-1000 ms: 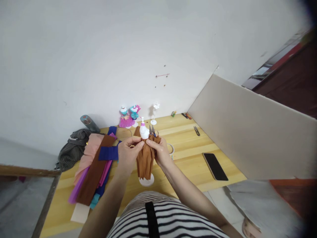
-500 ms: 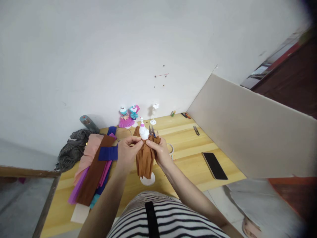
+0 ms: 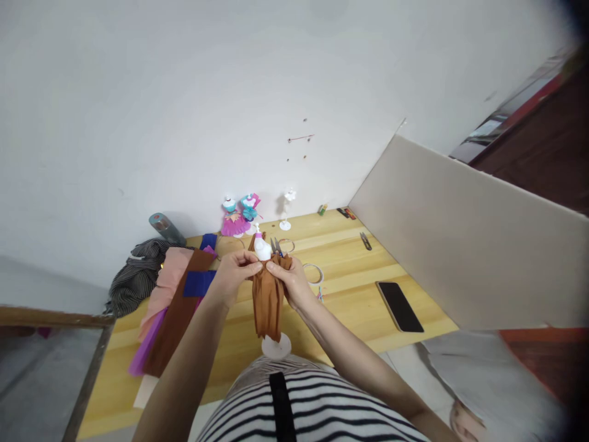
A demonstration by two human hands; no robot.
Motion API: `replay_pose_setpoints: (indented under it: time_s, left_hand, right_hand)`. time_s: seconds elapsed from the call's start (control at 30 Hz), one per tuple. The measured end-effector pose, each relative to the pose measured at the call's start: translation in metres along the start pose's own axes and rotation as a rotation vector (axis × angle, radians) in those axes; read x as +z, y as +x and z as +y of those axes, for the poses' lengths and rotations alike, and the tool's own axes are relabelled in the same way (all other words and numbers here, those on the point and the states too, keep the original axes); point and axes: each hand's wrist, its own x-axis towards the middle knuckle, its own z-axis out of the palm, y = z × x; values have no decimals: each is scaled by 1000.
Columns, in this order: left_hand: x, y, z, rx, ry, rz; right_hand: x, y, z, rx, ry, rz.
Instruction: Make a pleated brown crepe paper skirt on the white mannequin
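Note:
A small white dress-form mannequin (image 3: 262, 247) on a round white base (image 3: 277, 347) tilts away from me in front of my body. Pleated brown crepe paper (image 3: 268, 304) hangs round it like a skirt. My left hand (image 3: 236, 273) pinches the paper's top edge at the waist, on the left side. Thumb and fingers of my right hand (image 3: 291, 279) close on the gathered paper at the right of the waist. Just behind the mannequin lie scissors (image 3: 277, 247), partly hidden.
Coloured crepe paper sheets (image 3: 177, 307) and a striped cloth (image 3: 138, 276) lie left, near a grey bottle (image 3: 166, 228). Two dressed mannequins (image 3: 235, 224) and a bare one (image 3: 286, 209) stand by the wall. Right are a phone (image 3: 399, 307), thread snips (image 3: 365, 240) and a wire ring (image 3: 313, 274).
The mannequin's top has moved slightly left and its base nearer to me. Both hands have shifted a little left with the brown paper, uncovering more of the ring and the scissors.

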Motion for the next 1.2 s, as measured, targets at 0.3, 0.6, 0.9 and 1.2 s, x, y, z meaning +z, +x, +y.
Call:
replay_pose_setpoints:
  time_s: [0.3,0.6,0.9,1.2]
  left_hand:
    - [-10,-1,-8,-64,-107,-156]
    - [-3,3,-17,-29,-109,-54]
    - [1,6,-15,-49,-170,13]
    - [-9,0,-29,-50,-182,-162]
  right_hand:
    - [-5,4,-2,82,94,55]
    - [-3,2,-4,62,81,25]
    - [-1,4,-2,63,66,27]
    - [-5,8,-10,85,86,-4]
